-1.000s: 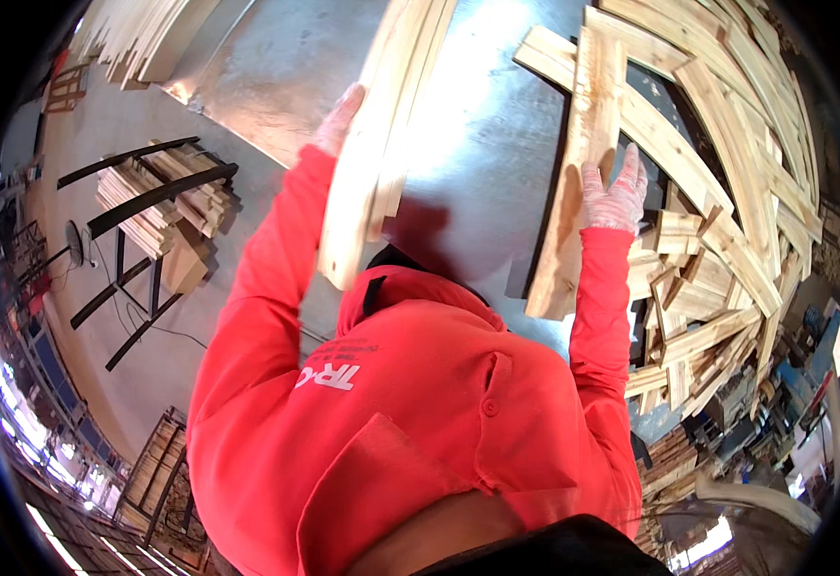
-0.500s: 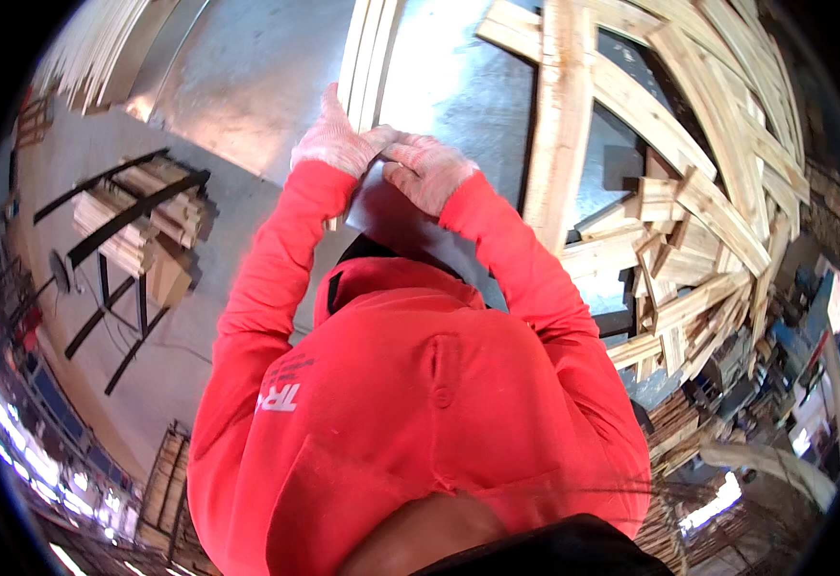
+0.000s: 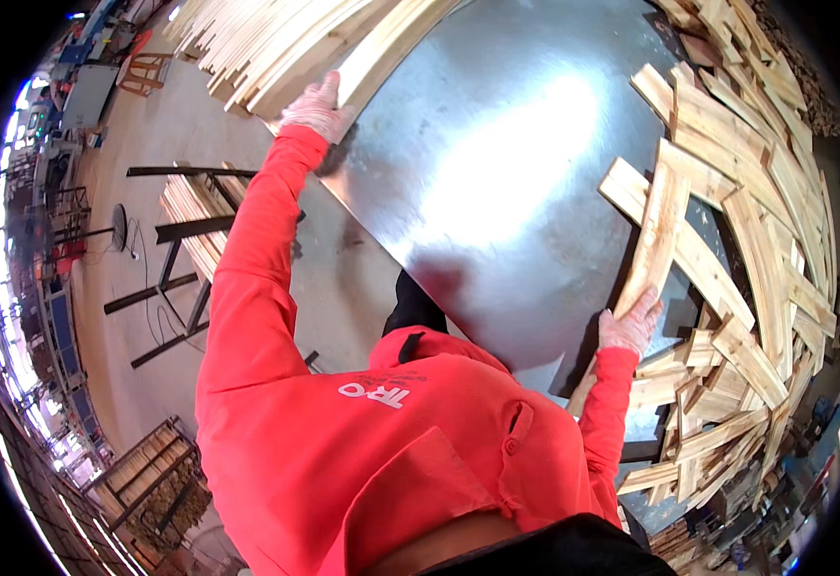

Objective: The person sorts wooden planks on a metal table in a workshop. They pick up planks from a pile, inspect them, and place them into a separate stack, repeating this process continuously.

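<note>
My left hand [image 3: 316, 109], in a light glove, reaches to the far left of the metal tabletop [image 3: 381, 182]. It grips the near end of a pale wooden strip [image 3: 391, 48], which lies alongside a stack of similar strips [image 3: 276, 43]; its fingertips are partly hidden. Farther right, my right hand [image 3: 629, 326], gloved too, is closed round the near part of a wooden board [image 3: 660, 226]. That board slants away from me along the edge of a heap of loose boards [image 3: 756, 230].
Left of the table, a dark metal rack [image 3: 180, 230] holds more strips. A fan on a stand [image 3: 119, 226] is beyond it, and a wooden stool [image 3: 144, 74] is at the far left. Short offcuts [image 3: 718, 394] are piled near my right arm.
My hands, together at the middle before, are now far apart. The left has carried the strips left to the stack; the right has moved right and taken hold of a board.
</note>
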### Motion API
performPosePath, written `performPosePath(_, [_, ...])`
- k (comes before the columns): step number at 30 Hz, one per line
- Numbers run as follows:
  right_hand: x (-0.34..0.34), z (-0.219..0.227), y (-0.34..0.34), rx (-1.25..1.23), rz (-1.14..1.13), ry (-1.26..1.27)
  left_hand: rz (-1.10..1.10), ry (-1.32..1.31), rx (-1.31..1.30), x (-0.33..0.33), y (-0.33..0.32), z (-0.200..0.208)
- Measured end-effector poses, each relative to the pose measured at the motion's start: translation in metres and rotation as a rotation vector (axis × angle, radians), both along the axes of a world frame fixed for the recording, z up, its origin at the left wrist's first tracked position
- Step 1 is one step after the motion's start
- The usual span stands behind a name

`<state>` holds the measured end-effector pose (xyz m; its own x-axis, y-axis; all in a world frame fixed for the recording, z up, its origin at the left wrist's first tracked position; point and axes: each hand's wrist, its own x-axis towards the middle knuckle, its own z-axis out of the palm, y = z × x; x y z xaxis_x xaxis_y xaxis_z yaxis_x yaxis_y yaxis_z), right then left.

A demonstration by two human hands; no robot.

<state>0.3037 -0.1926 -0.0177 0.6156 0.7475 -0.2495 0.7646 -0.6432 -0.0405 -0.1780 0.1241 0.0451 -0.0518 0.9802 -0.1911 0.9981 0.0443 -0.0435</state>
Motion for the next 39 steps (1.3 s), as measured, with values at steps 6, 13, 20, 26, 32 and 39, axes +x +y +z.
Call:
performPosePath(6, [-0.075, 0.032, 0.014, 0.112, 0.219, 0.115, -0.117, 0.234, 0.267, -0.085, 0.075, -0.035])
performPosePath(13, [-0.180, 0.095, 0.133, -0.063, 1.000, 0.272, -0.817, -0.453, 0.003, -0.013, -0.040, 0.058])
performPosePath(20, [-0.281, 0.121, 0.233, 0.401, 1.539, 0.415, -0.537, -0.118, 0.192, -0.113, -0.155, 0.009])
performPosePath(26, [-0.344, 0.061, 0.259, 1.012, 0.398, 1.025, 0.117, -0.406, 0.551, -0.309, -0.302, -0.015])
performPosePath(32, [-0.419, -0.018, 0.214, 0.619, 0.507, 0.790, 1.353, -0.448, 0.617, -0.495, -0.347, -0.052])
performPosePath(39, [-0.568, -0.028, 0.138, 0.148, 0.977, 0.715, 1.523, -0.322, 0.154, -0.693, -0.298, -0.240])
